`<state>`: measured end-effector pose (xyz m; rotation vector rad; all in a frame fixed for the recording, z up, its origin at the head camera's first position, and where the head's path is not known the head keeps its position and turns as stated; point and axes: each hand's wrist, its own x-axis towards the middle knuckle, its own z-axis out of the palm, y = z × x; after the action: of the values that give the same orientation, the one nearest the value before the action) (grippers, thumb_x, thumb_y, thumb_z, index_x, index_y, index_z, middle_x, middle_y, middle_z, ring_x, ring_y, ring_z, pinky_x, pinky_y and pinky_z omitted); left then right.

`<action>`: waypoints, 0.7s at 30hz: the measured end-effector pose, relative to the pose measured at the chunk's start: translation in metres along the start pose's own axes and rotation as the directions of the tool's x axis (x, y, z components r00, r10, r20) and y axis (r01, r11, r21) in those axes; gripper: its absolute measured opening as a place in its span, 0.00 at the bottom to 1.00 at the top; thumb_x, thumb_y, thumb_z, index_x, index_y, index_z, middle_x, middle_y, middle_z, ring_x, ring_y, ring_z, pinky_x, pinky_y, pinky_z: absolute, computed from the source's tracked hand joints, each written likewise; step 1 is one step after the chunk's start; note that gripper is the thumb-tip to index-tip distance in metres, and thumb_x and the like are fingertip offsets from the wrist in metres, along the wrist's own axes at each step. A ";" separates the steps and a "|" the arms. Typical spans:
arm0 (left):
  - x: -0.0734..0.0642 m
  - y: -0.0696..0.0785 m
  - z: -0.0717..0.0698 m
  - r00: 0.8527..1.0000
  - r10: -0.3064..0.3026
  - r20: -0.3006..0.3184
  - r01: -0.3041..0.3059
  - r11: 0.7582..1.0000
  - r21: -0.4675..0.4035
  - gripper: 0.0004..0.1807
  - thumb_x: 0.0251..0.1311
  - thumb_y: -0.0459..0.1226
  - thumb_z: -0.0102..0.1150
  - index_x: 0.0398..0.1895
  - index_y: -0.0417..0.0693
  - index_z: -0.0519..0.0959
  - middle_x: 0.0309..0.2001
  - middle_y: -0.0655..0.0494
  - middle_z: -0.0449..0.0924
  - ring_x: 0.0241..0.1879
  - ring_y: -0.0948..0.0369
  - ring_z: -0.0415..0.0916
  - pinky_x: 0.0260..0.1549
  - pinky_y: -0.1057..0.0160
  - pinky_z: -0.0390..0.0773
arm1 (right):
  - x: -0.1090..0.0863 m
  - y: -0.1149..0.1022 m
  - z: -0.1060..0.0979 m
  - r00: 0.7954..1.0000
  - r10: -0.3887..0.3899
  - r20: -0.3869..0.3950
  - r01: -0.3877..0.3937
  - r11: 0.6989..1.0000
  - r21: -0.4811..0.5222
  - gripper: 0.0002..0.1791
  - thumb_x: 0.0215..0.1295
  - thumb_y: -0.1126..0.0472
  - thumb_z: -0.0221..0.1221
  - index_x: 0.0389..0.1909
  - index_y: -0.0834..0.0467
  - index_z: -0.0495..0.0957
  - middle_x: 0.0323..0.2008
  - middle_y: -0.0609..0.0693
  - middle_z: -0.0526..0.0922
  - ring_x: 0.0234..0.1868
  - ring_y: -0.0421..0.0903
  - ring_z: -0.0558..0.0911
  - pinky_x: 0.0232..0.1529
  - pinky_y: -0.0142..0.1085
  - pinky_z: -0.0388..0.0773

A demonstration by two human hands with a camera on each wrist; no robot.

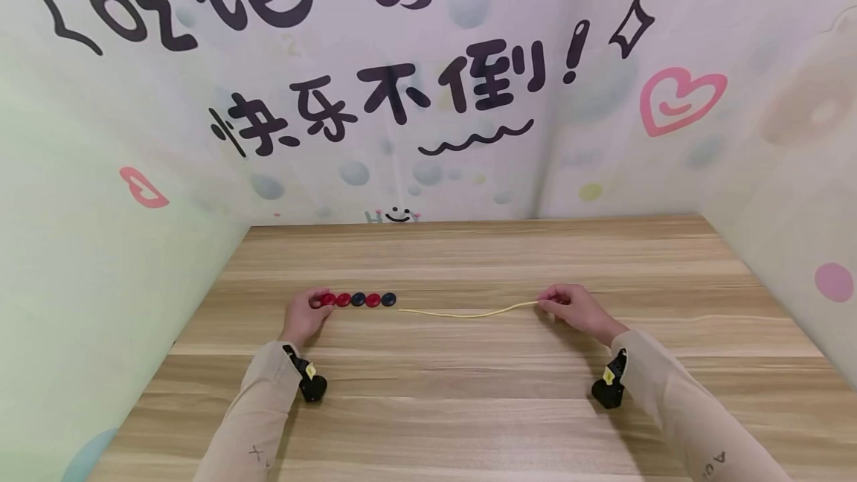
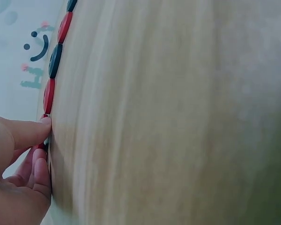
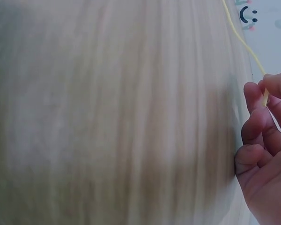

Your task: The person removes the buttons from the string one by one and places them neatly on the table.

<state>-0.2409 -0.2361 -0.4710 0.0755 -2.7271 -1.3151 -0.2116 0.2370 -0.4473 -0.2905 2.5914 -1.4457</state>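
Several round red and dark blue discs lie side by side in a straight row on the wooden table. At the row's left end, my left hand (image 1: 309, 315) pinches the end red disc (image 1: 327, 299) between thumb and fingers; the fingers partly hide it. A dark blue disc (image 1: 389, 299) makes the row's right end. My right hand (image 1: 577, 309) pinches one end of a thin yellow string (image 1: 462, 315) between thumb and fingertips. The string runs leftward in a slight sag, its free end close below the right end of the row. In the right wrist view, a short string tail (image 3: 265, 98) shows below the thumb.
The wood-grain table (image 1: 455, 378) meets a printed white backdrop (image 1: 428, 184) along its far edge, and pale walls stand at both sides. A small black camera (image 1: 312, 385) sits on the left wrist, another camera (image 1: 608, 391) on the right.
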 end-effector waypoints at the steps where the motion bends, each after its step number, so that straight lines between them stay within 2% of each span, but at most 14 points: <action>1: 0.000 -0.001 0.000 1.000 0.004 0.000 -0.004 1.000 -0.004 0.17 0.49 0.31 0.61 0.45 0.37 0.77 0.37 0.42 0.77 0.35 0.53 0.71 0.36 0.61 0.71 | 0.000 -0.001 0.000 1.000 -0.003 0.002 0.003 1.000 0.003 0.11 0.60 0.62 0.55 0.37 0.67 0.76 0.24 0.53 0.75 0.24 0.44 0.70 0.24 0.30 0.69; 5: -0.002 0.004 -0.001 1.000 0.002 0.005 -0.002 1.000 0.017 0.17 0.49 0.29 0.60 0.45 0.34 0.76 0.39 0.40 0.76 0.36 0.52 0.71 0.36 0.60 0.71 | -0.002 -0.004 -0.001 1.000 -0.013 0.000 0.013 1.000 -0.002 0.11 0.60 0.62 0.56 0.37 0.68 0.76 0.25 0.54 0.76 0.24 0.44 0.71 0.23 0.31 0.70; 6: -0.008 0.017 -0.003 0.999 -0.037 0.014 0.037 0.998 0.050 0.17 0.50 0.27 0.57 0.46 0.31 0.74 0.40 0.37 0.75 0.38 0.49 0.71 0.38 0.56 0.70 | -0.002 -0.004 -0.002 1.000 -0.019 0.001 0.019 1.000 -0.008 0.12 0.60 0.62 0.56 0.37 0.68 0.76 0.25 0.55 0.76 0.24 0.45 0.70 0.23 0.31 0.70; 10: -0.011 0.024 -0.005 0.998 -0.053 0.035 0.050 0.996 0.077 0.18 0.51 0.26 0.55 0.47 0.28 0.72 0.42 0.34 0.73 0.39 0.47 0.70 0.39 0.56 0.69 | -0.002 -0.005 -0.001 1.000 -0.025 -0.005 0.024 0.999 -0.033 0.12 0.59 0.62 0.56 0.38 0.68 0.76 0.28 0.55 0.77 0.25 0.45 0.71 0.22 0.31 0.70; 18: -0.010 0.020 -0.004 0.994 -0.104 0.018 0.104 0.995 -0.002 0.20 0.50 0.24 0.56 0.49 0.28 0.71 0.44 0.34 0.72 0.42 0.47 0.70 0.41 0.55 0.69 | -0.001 -0.001 -0.001 1.000 -0.014 -0.014 0.014 1.000 -0.019 0.14 0.60 0.63 0.55 0.43 0.69 0.74 0.37 0.59 0.78 0.29 0.45 0.73 0.25 0.32 0.72; 21: -0.010 0.022 -0.007 0.990 -0.133 0.048 0.135 0.990 -0.033 0.23 0.51 0.24 0.55 0.52 0.28 0.68 0.48 0.33 0.70 0.46 0.46 0.68 0.45 0.53 0.68 | -0.001 0.001 -0.002 1.000 -0.009 -0.021 0.009 1.000 -0.014 0.16 0.61 0.62 0.54 0.44 0.70 0.72 0.38 0.61 0.77 0.31 0.46 0.75 0.27 0.33 0.73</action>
<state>-0.2298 -0.2271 -0.4498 0.2319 -2.7788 -1.4163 -0.2115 0.2393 -0.4470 -0.2907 2.6213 -1.4423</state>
